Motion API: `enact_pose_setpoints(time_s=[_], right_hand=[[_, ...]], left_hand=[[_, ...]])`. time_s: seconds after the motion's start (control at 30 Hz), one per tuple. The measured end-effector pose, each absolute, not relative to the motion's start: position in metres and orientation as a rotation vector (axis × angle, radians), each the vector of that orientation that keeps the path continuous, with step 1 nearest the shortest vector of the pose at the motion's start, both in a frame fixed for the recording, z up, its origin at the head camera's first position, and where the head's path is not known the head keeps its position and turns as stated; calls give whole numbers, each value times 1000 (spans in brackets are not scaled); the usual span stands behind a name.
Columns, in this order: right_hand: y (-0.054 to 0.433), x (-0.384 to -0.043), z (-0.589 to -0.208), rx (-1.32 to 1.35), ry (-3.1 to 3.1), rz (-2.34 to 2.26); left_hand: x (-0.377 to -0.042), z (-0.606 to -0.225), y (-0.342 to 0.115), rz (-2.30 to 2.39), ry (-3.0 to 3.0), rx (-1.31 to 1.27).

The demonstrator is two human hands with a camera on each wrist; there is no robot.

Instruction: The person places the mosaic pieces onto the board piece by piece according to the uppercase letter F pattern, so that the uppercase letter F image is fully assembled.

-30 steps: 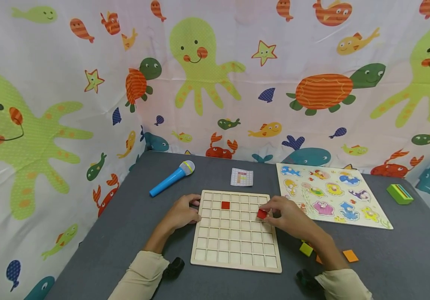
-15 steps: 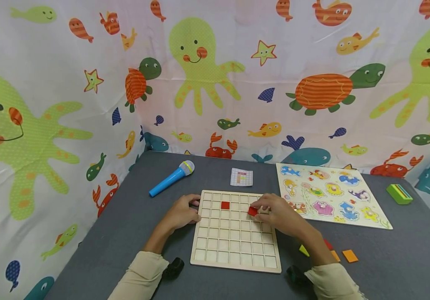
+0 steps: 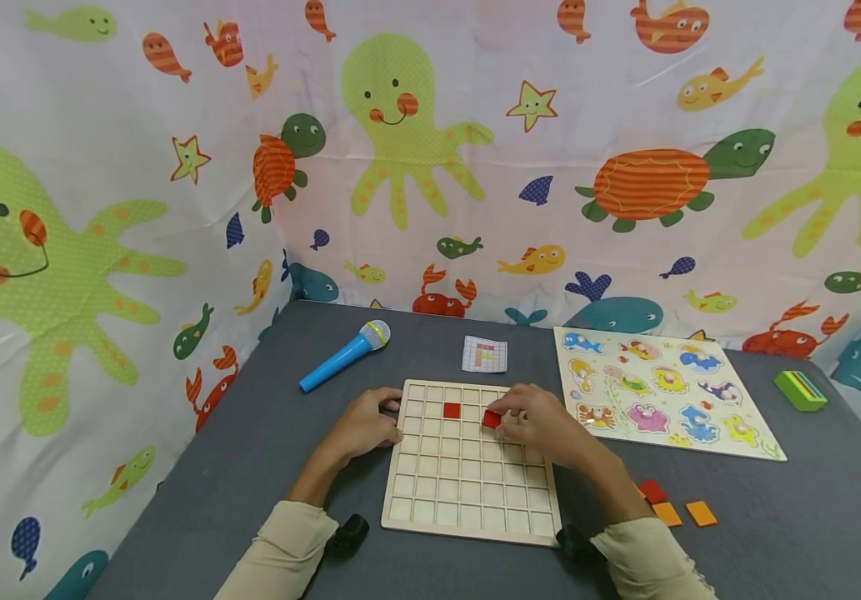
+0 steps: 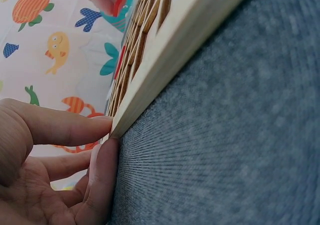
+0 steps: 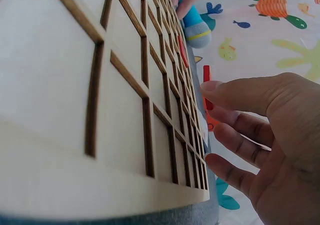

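Note:
A pale wooden board (image 3: 468, 492) divided into square cells lies in the middle of the table. My left hand (image 3: 364, 427) pinches its left edge, thumb and fingers meeting the frame in the left wrist view. Over the upper right part of the board, my right hand (image 3: 538, 421) holds a red square tile (image 3: 490, 419) between thumb and fingers. The right wrist view shows that tile (image 5: 206, 72) on edge, raised off the cells. Another red tile (image 3: 451, 410) sits in a cell of the second row.
Loose orange tiles (image 3: 702, 513) and a red tile (image 3: 652, 491) lie beside my right forearm. A patterned card (image 3: 485, 354) is behind the board, a blue toy microphone (image 3: 343, 358) back left. At right are an animal puzzle (image 3: 763, 443) and a green block stack (image 3: 800, 390).
My right hand has moved left across the board with the red tile. Its forearm now hides the yellow-green tile and uncovers a loose red one. The left hand has stayed in place.

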State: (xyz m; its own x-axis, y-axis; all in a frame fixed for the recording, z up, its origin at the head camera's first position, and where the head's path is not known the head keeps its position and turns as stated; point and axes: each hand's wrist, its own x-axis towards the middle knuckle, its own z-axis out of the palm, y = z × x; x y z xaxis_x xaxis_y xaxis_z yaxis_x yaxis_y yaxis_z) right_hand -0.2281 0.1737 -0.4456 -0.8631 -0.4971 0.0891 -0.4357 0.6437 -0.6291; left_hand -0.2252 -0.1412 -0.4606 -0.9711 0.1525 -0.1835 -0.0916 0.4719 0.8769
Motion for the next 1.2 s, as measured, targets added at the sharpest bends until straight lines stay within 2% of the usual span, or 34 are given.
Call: enact_pose_setpoints(time_s=[1.2], right_hand=[[138,-249,-449,-668,2804,-897]], left_hand=[[-226,-460,-140,1497,2496,43]])
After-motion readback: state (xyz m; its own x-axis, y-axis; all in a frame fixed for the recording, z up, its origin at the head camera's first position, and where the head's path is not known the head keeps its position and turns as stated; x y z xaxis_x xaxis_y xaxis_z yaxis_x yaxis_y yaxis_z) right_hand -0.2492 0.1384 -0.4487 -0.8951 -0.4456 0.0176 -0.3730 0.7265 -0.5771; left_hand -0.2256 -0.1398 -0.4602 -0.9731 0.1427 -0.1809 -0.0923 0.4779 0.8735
